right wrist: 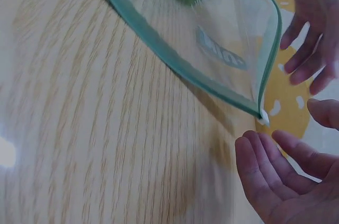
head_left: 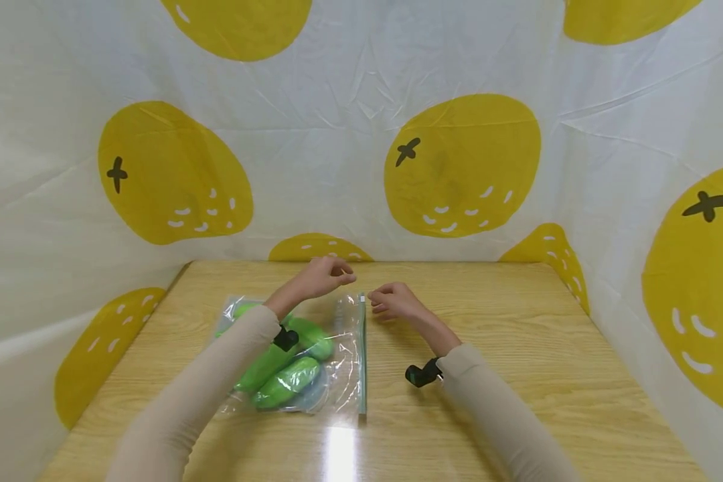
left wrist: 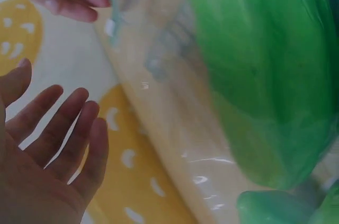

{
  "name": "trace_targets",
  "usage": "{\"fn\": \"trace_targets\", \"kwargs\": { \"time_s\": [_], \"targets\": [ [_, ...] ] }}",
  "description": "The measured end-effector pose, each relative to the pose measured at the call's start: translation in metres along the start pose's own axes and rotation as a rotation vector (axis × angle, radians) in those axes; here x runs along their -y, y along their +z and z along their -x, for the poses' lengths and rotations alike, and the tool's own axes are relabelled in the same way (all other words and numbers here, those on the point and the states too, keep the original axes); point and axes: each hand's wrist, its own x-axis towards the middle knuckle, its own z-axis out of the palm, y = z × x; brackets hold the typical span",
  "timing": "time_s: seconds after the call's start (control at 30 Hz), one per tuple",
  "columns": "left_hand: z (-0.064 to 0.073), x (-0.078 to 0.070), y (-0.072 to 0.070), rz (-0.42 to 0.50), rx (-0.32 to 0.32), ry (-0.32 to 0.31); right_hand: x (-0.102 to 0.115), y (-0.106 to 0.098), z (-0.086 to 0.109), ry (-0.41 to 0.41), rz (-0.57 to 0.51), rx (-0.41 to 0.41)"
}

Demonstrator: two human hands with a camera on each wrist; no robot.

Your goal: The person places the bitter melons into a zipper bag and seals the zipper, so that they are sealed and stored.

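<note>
A clear zip bag lies flat on the wooden table, with several plump, glossy green objects inside; their kind is unclear. Its greenish zip strip runs along the right side and bows apart in the right wrist view. At the strip's far end sits a small white slider. My left hand hovers over the bag's far edge, fingers loosely bent and holding nothing. Just right of the slider, my right hand has its fingertips close to it, apparently apart from it, with nothing held.
The wooden table carries the bag on its left half. A white cloth printed with yellow fruit stands behind the table and along both sides. Black wrist cameras are strapped over the beige sleeves.
</note>
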Motion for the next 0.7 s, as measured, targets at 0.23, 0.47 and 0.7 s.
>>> {"fn": "trace_targets", "kwargs": {
  "time_s": [0.23,0.47,0.7],
  "targets": [
    [-0.012,0.018,0.010,0.039,0.153,-0.037,0.001,0.007,-0.007,0.056,-0.030,-0.004],
    [-0.020,0.021,0.018,0.056,0.217,-0.035,-0.005,0.010,-0.013,0.097,-0.046,-0.026],
    [-0.028,0.021,0.024,0.018,0.224,-0.042,-0.008,0.015,-0.019,0.100,-0.066,-0.015]
  ]
}}
